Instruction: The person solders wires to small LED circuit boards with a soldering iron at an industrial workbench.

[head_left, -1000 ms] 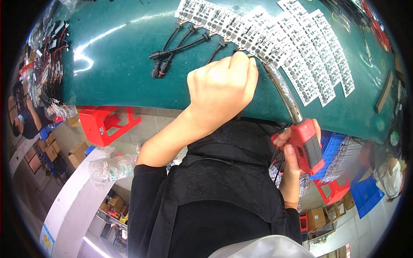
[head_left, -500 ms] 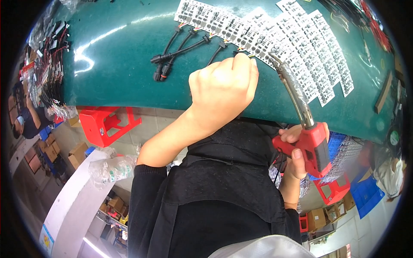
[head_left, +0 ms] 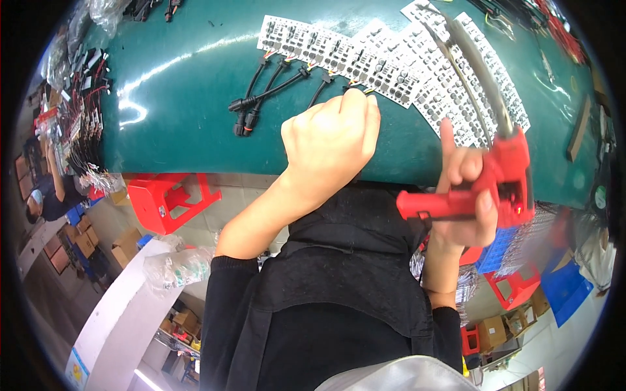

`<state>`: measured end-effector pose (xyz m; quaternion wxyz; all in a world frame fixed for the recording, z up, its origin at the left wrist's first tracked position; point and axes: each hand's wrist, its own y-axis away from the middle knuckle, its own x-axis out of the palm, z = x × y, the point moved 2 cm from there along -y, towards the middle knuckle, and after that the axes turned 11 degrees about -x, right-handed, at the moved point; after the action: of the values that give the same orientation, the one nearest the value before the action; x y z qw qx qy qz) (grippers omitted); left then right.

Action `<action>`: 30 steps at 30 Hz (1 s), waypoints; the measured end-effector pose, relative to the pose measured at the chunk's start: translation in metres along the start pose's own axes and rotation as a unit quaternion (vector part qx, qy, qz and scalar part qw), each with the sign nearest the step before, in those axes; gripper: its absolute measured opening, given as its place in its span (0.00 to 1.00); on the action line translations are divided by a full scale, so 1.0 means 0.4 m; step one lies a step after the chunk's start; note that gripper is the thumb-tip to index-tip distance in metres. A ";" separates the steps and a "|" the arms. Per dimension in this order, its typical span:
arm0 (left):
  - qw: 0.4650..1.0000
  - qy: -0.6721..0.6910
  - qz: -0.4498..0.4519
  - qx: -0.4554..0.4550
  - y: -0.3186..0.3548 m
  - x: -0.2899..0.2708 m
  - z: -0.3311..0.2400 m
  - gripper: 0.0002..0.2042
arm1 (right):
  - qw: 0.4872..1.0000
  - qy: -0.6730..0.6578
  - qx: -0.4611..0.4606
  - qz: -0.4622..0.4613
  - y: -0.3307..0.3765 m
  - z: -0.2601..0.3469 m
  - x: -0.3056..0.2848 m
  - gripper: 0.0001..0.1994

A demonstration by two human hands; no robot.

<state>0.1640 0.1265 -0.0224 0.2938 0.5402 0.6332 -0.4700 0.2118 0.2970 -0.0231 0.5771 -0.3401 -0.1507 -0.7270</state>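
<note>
My left hand point(head_left: 331, 135) is closed in a pinch at the near edge of a strip of white circuit boards point(head_left: 339, 49). Thin coloured wires show at its fingertips, and the cable they belong to is mostly hidden under the hand. To its left, several black cables point(head_left: 251, 94) with round connectors run from the strip's near edge. My right hand point(head_left: 466, 195) grips a red soldering gun point(head_left: 512, 163) with one finger stretched out. The gun's long metal tip, blurred by motion, points away over more white circuit boards point(head_left: 433, 107).
The green tabletop point(head_left: 189, 111) carries bundles of wires point(head_left: 85, 124) at its left edge and red wires point(head_left: 564, 32) at the far right. A dark bar point(head_left: 579, 128) lies near the right edge. Red stools point(head_left: 163, 202) stand below. Another person point(head_left: 52, 189) sits at far left.
My right hand has raised and turned the soldering gun; its tip has moved from the strip's right end to farther away and right. My left hand stays pinched at the strip.
</note>
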 end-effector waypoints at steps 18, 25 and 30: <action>0.995 0.007 0.102 0.005 -0.027 -0.098 0.044 0.08 | 0.996 0.009 0.043 0.074 -0.050 -0.076 0.059 0.22; 0.951 0.226 0.172 -0.118 -0.029 -0.067 0.066 0.06 | 0.996 0.021 0.048 0.071 -0.051 -0.076 0.063 0.19; 0.967 0.200 0.135 -0.080 -0.029 -0.045 0.054 0.08 | 0.996 0.019 0.040 0.078 -0.051 -0.078 0.059 0.18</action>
<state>0.1544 0.0998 -0.0118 0.2640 0.6789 0.6356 -0.2558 0.1801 0.2666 -0.0262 0.6476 -0.3139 -0.1414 -0.6798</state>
